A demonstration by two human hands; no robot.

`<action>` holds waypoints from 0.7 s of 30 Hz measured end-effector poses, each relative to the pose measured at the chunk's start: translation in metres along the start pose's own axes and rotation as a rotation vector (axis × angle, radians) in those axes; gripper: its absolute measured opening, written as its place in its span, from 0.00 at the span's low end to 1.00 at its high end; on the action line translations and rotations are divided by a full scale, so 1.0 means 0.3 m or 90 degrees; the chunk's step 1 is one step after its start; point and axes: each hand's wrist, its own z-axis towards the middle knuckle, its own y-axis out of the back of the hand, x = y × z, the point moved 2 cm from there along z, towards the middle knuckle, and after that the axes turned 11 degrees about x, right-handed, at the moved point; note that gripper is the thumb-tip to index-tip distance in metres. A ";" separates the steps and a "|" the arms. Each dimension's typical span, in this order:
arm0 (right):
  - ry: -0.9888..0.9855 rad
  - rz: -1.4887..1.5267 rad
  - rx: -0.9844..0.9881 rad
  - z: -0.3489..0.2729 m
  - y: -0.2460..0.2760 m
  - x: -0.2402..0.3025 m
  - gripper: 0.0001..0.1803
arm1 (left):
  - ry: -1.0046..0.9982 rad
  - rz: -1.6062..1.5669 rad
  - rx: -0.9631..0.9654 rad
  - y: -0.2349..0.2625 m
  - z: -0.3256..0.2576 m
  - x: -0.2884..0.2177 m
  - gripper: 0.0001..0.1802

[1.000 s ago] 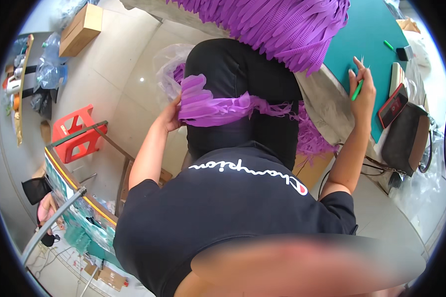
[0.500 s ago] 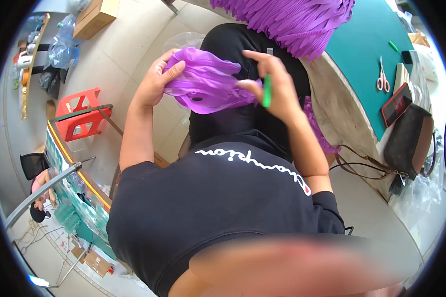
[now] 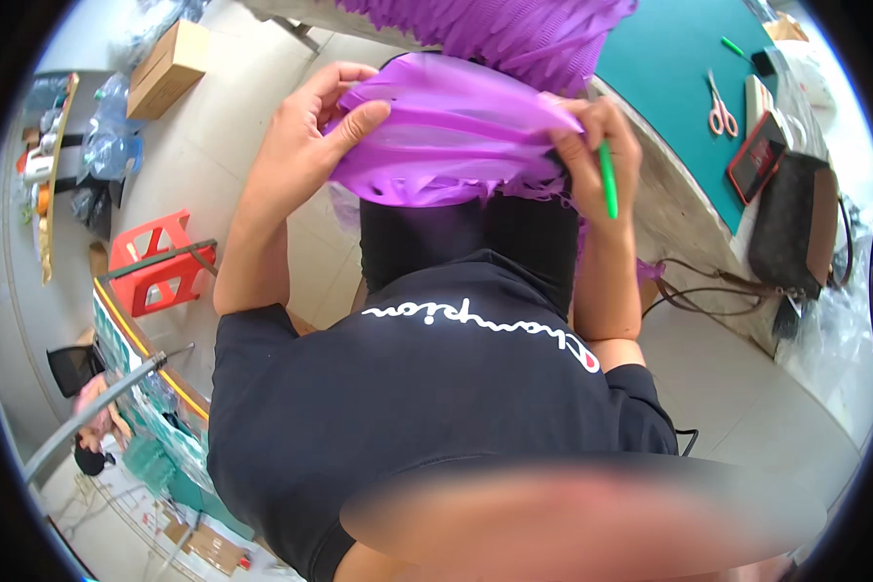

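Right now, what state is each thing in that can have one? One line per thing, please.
Left hand: shut on the purple fabric, thumb on top.
Right hand: pinching the fabric's other edge, green pen clamped under its fingers.
Purple fabric: stretched between both hands, fringed lower edge hanging.
Scissors: lying on the green table, blades closed.
Red stool: upright on the floor.
Cardboard box: closed.

Both hands (image 3: pixel 306 145) (image 3: pixel 592 145) grip purple fabric (image 3: pixel 446 136); right holds green pen (image 3: pixel 606 179).
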 end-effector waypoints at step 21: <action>0.107 0.112 -0.260 -0.124 0.298 0.082 0.15 | -0.079 -0.338 0.289 -0.529 0.310 0.009 0.17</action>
